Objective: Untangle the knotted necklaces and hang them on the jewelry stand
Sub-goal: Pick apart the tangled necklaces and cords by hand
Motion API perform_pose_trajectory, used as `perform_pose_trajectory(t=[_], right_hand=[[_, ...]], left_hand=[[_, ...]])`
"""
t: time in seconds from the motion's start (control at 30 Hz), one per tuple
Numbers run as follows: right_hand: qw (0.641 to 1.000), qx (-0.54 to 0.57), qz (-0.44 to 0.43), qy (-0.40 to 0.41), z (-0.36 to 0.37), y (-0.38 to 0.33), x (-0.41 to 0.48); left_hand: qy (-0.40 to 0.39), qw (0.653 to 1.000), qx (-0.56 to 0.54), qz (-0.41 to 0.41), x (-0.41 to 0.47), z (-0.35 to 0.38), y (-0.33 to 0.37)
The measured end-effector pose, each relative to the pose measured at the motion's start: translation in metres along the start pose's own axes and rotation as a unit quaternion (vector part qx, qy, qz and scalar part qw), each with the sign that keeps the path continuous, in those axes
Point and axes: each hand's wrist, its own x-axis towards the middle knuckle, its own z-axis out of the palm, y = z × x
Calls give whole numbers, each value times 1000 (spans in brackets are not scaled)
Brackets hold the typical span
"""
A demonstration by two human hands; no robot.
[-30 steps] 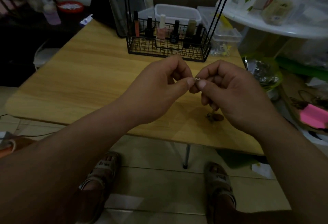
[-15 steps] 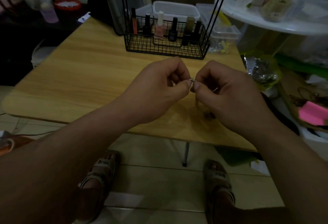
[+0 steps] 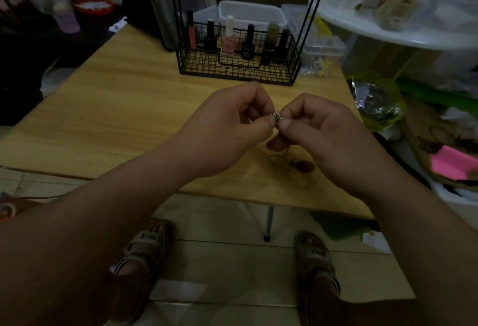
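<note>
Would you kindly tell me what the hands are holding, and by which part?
The left hand and right hand both pinch the necklace at its small silvery knot, between thumb and forefinger tips.

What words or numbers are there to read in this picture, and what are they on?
Nothing can be read for sure.
Left sandal strap: dark letters, too blurred to read.
Right sandal strap: dark letters, too blurred to read.
Black nail polish bottle in the wire basket: pale label, too small to read.
Packet on the white shelf: print too blurred to read.
</note>
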Motion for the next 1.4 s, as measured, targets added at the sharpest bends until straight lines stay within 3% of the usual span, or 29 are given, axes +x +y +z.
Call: perform_pose_trajectory(t=[0.27,0.8,1.13,1.4], right_hand=[[999,-16,-34,14,-2,2,1],[993,-82,-66,47,-1,11,4],[999,-26,-16,21,2,8,4],[988,-99,-100,70,5,15,5]], left_hand=[[39,999,25,22,-3,3,-1],[18,999,34,4,-3,3,0],[15,1000,11,9,-3,4,2],[18,999,31,33,-2,6,-2]])
